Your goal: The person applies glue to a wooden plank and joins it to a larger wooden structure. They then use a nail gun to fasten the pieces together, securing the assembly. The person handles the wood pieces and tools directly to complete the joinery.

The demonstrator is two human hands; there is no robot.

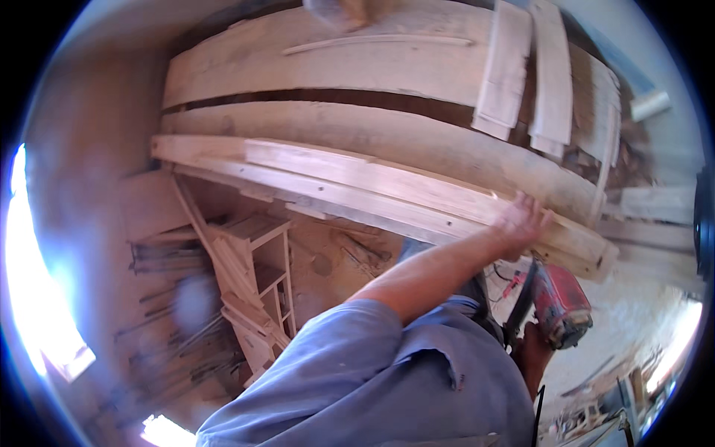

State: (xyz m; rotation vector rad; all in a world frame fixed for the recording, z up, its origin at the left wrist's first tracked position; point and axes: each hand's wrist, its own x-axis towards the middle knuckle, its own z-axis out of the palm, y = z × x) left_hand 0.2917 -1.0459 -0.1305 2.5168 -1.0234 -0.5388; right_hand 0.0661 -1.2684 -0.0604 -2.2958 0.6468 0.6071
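A long pale wooden board (357, 173) lies along a wider wooden rail (350, 200) with small dark holes, both near the front edge of the bench. My left hand (519, 223) reaches across my body and grips the boards near their right end, fingers curled over the top; it is slightly blurred. In my right hand (532, 354), low at my right side, is a red and black nail gun (562, 302). Its black magazine points up toward the rail's right end, just below the left hand. The right hand's fingers are partly hidden by the tool.
Wide bench planks (335, 123) with a dark gap between them support the work. A thin strip (380, 41) lies farther back. Short boards (506, 71) lie crosswise at the far right. Below left stands a small wooden frame with shelves (264, 253), beside scattered wood on the floor.
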